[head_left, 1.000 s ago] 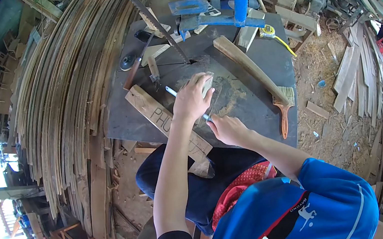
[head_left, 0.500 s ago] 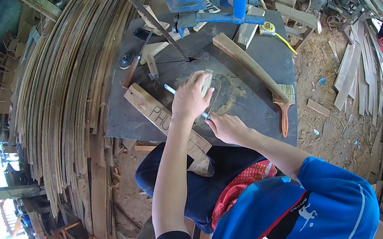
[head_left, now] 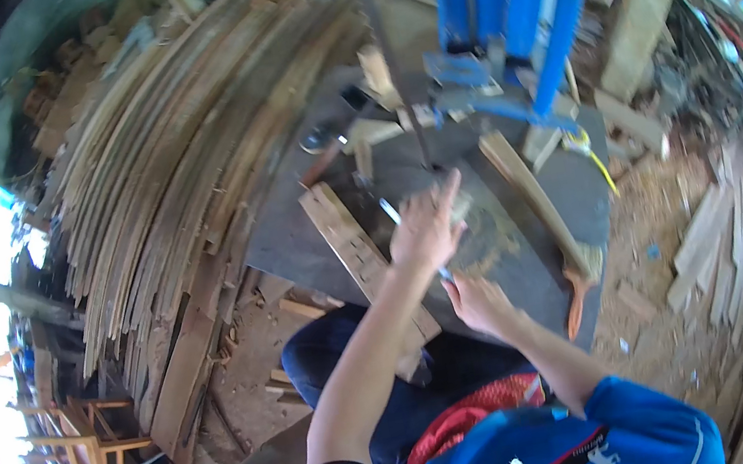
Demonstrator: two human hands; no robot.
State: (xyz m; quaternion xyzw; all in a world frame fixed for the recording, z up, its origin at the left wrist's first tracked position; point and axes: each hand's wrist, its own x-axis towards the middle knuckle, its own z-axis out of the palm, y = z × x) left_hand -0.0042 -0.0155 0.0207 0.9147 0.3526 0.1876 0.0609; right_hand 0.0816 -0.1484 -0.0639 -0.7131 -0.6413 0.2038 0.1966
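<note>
In the blurred head view, my left hand lies over a small pale wooden piece, gripping it, with the index finger stretched forward. Beneath it crosses a slim silvery tool; my right hand grips its lower end. Left of both hands, a board with dark marks rests diagonally on the dark work table. To the right lie a long wooden bar and a paintbrush with an orange-brown handle.
A saw blade rises from the table beside a blue machine frame. A yellow tape measure sits at the right rear. Long planks are piled at the left; loose boards lie on the dusty floor at right. A wooden chair stands lower left.
The head view has shifted, so the table and hands appear lower and further right, with blur. My left index finger has straightened forward from its bent position; my right hand keeps its grip.
</note>
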